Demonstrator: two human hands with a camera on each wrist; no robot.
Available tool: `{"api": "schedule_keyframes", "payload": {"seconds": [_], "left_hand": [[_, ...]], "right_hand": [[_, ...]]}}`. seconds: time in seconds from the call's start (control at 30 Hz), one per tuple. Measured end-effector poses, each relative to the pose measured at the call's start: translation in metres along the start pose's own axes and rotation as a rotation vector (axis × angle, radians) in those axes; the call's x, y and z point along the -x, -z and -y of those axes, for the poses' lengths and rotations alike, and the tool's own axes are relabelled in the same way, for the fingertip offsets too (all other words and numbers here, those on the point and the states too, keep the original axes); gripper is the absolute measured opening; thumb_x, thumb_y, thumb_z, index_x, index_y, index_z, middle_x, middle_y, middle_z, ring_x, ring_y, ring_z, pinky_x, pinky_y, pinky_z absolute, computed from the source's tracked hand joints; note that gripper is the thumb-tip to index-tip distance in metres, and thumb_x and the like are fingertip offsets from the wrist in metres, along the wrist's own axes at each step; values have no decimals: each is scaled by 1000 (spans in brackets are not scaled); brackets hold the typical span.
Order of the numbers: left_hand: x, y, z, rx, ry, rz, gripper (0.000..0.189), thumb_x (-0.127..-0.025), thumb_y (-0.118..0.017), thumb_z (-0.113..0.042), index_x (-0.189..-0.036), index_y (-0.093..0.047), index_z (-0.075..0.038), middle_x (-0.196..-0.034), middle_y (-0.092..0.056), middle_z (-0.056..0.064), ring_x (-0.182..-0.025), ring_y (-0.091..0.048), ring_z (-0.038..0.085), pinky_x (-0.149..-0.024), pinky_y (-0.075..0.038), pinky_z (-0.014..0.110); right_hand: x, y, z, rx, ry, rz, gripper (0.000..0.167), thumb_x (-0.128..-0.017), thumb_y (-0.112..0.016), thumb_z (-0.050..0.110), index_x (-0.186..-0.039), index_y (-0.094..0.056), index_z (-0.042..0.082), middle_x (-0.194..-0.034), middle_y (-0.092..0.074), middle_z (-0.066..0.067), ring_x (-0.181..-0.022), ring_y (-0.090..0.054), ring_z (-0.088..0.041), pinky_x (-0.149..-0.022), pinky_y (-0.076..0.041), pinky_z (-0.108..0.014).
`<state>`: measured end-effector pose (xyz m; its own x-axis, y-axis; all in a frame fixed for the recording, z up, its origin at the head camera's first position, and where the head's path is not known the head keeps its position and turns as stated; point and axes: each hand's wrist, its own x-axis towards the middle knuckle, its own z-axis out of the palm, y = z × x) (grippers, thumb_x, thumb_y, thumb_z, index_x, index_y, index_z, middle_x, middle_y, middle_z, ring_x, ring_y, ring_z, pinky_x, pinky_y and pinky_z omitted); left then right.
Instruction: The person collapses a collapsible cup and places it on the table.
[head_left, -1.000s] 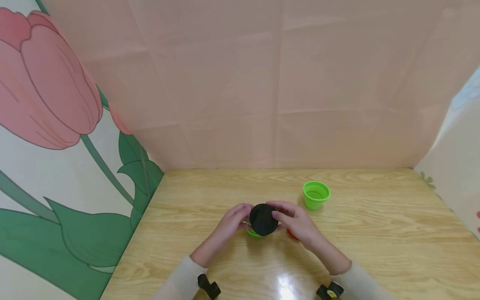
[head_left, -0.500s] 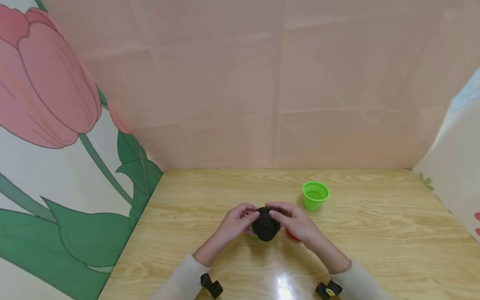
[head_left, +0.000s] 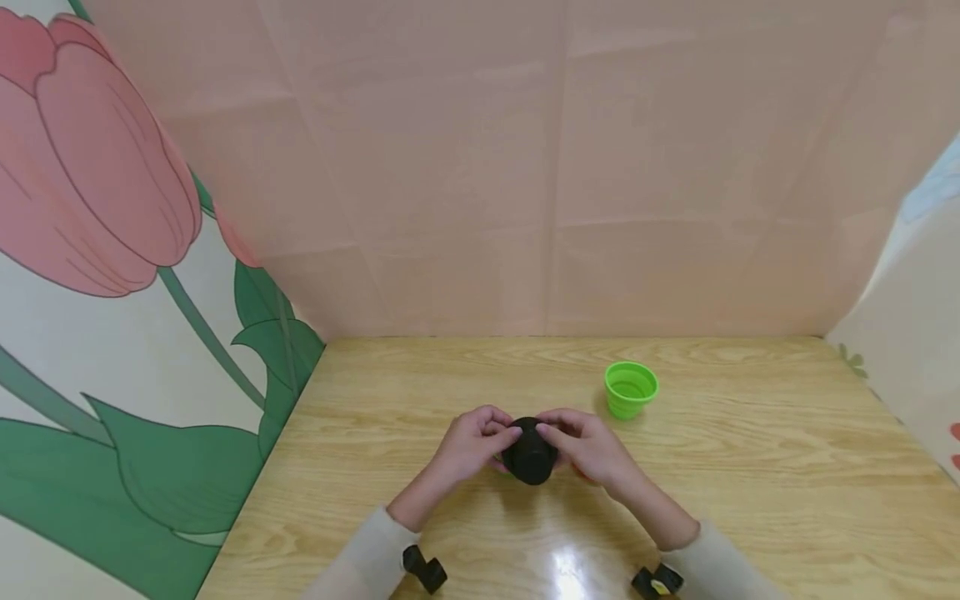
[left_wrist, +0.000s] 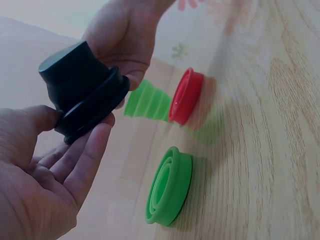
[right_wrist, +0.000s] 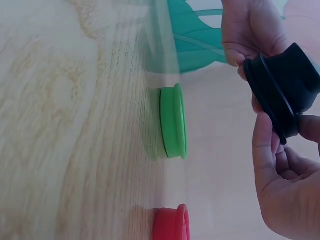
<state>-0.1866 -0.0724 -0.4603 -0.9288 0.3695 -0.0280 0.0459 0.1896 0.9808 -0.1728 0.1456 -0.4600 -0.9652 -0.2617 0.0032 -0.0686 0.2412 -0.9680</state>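
Observation:
Both hands hold a black collapsible cup above the table, its base pushed partly out and pointing toward the head camera. My left hand pinches one side of the cup's rim, thumb on the outer wall and fingers under the rim. Opposite it, my right hand pinches the other side in the same way. Below the cup, a flattened green collapsible cup rests on the table. A flattened red collapsible cup lies beside it, nearly hidden behind the right hand in the head view.
An extended light green cup stands upright farther back, right of the hands. The wooden table meets a pinkish cloth backdrop behind. A panel with a printed tulip borders the left side.
The black cup has tilted so its side wall shows below its base, and it sits slightly lower. My left thumb has come onto its wall. The cups on the table stay put.

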Motion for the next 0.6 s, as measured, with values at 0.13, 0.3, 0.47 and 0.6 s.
{"api": "schedule_keyframes", "payload": {"seconds": [0.13, 0.3, 0.47, 0.6], "left_hand": [[0, 0, -1, -37, -19, -7, 20, -97, -70, -17, -105, -67, 1, -91, -76, 14, -67, -70, 19, -60, -63, 42], [1, 0, -2, -64, -26, -14, 17, -98, -67, -16, -107, -68, -1, -94, -77, 11, -66, -70, 19, -63, -62, 51], [1, 0, -1, -14, -21, -6, 26, -102, -62, -24, -117, -67, -3, -102, -75, 10, -77, -71, 18, -70, -61, 54], [0, 1, 1, 67, -18, 41, 34, -104, -59, -28, -123, -63, 0, -109, -72, 15, -85, -69, 19, -75, -60, 59]], "right_hand": [[0, -3, 1, 57, 33, -37, 31, -98, -68, 18, -120, -68, -5, -110, -73, -19, -87, -68, -16, -65, -60, -29], [0, -2, -2, 80, 45, -63, 28, -98, -67, 17, -119, -70, -2, -109, -73, -15, -87, -66, -12, -67, -57, -25], [0, 1, -4, -24, -9, -59, 36, -100, -65, 26, -124, -68, -1, -115, -72, -16, -80, -67, -15, -67, -58, -29], [1, 5, -5, -111, -29, -23, 41, -102, -63, 26, -129, -64, -5, -120, -69, -19, -81, -69, -17, -68, -60, -30]]}}
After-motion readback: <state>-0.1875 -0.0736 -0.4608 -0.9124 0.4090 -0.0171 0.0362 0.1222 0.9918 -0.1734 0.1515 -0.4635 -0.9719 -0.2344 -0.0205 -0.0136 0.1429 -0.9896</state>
